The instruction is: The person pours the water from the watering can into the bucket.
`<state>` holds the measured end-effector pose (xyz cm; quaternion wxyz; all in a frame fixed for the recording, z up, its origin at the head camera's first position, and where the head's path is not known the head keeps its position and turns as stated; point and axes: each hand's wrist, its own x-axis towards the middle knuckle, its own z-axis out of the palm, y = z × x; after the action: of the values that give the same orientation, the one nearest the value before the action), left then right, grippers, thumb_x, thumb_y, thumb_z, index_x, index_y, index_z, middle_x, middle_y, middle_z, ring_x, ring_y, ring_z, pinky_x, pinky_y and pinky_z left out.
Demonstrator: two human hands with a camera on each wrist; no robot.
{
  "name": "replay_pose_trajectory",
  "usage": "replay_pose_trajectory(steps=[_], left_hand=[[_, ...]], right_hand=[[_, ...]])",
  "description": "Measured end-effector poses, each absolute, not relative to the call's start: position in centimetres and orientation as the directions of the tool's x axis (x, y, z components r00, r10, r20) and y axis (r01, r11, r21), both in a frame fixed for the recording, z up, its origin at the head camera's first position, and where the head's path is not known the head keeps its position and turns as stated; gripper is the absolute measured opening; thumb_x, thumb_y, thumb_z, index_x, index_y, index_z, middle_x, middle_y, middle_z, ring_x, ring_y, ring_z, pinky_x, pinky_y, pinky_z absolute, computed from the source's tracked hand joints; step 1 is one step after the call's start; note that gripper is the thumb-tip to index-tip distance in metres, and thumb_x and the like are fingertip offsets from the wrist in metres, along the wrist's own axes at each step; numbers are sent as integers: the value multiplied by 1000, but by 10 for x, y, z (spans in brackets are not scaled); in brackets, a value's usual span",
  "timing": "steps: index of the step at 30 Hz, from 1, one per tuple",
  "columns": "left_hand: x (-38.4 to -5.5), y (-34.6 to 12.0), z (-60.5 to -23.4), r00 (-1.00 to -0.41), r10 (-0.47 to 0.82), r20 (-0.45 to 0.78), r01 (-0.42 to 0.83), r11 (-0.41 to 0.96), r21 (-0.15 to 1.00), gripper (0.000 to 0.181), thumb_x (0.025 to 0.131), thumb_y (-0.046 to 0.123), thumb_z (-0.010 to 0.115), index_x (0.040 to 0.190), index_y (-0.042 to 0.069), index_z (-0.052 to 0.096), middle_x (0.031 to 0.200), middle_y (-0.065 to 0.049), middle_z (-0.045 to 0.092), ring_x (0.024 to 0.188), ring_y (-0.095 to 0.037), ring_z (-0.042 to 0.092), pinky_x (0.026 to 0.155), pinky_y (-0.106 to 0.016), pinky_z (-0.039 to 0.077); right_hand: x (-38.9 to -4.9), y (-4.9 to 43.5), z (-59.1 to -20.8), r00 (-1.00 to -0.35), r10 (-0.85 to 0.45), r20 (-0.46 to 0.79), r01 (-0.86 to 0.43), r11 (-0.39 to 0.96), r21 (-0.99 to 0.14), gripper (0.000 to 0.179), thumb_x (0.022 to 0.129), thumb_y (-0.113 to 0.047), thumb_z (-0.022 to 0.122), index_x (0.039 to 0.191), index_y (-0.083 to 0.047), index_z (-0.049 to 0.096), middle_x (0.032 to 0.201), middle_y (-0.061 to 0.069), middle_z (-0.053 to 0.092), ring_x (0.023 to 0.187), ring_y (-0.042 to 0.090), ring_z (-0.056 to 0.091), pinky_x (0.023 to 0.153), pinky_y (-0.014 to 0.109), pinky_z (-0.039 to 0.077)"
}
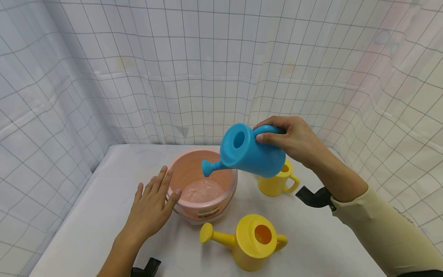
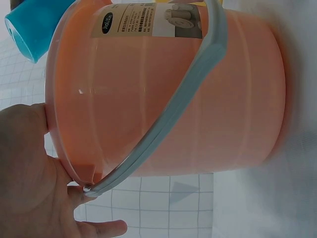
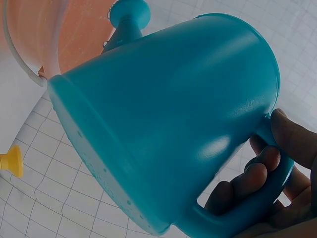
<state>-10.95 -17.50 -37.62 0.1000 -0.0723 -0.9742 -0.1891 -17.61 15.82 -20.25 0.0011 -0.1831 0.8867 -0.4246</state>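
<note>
Blue can point(image 1: 254, 157) hangs from the right hand point(image 1: 294, 138), whose fingers curl round its handle; it is tilted, with its spout point(image 1: 209, 168) pointing down over the bucket point(image 1: 187, 167), in front of and between the hands. Left hand point(image 1: 150, 207) is open, fingers straight, seeming to steady the bucket's rim from its side. Water point(image 1: 202, 191) lies in the bucket and drops cling to the can near the spout, so the step in hand looks like pouring out; whether a stream is falling, I cannot tell. The next move probably calls for a steeper tip by the right hand, keeping the spout inside the rim, then levelling the can before it leaves the bucket. A yellow can point(image 1: 249, 250) stands on the desk point(image 1: 322, 246) nearer the person, between the hands, and a yellow vessel point(image 1: 273, 187), partly hidden, stands below the right hand.
</note>
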Motion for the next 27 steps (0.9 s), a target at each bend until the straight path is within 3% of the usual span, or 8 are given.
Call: replay_pose_trajectory(steps=[27], left_hand=[[-109,-174,-375,-973,95,208,165,922,351,68,98,57,28,154,22,9,161,-5,11,141,-43,23,111,-66,8]], right_hand=[[-174,159,-199,-935,-321,152,-322,587,-742,33,87,-36,67,114,-16,67,116,6,66,112,29,58,100,56,44]])
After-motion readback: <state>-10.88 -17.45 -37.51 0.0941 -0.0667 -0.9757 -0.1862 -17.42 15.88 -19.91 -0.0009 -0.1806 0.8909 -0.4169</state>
